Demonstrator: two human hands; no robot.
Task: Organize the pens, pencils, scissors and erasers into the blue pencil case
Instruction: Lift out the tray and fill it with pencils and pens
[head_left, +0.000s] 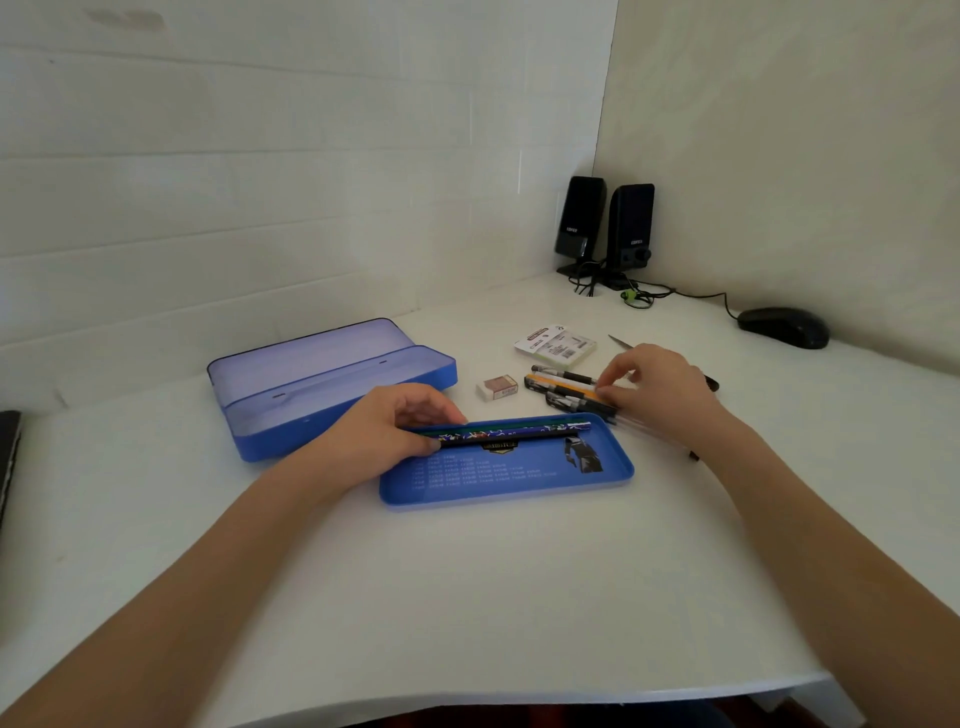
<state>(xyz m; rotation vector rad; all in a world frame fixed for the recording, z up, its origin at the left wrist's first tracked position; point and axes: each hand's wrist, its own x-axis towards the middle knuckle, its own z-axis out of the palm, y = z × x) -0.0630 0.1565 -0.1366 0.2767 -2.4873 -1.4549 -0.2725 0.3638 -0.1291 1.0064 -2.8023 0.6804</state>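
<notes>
The blue pencil case (332, 387) lies open at the left, its lid tipped back. Its loose blue inner tray (519, 480) sits in front of it on the white desk. Three pencils (514, 434) lie along the tray's far edge. My left hand (384, 431) pinches their left ends. My right hand (657, 387) rests fingertips-down on a cluster of pens (563, 387) just beyond the tray's right end; whether it grips one is unclear. A white eraser (497, 387) lies between case and pens. A scissors blade tip (619, 341) shows behind my right hand.
A small packaged item (556, 347) lies beyond the pens. Two black speakers (605, 228) with cables stand in the far corner, a black mouse (783, 326) to their right. A dark object (8, 457) sits at the left edge. The desk's front edge (519, 699) is close.
</notes>
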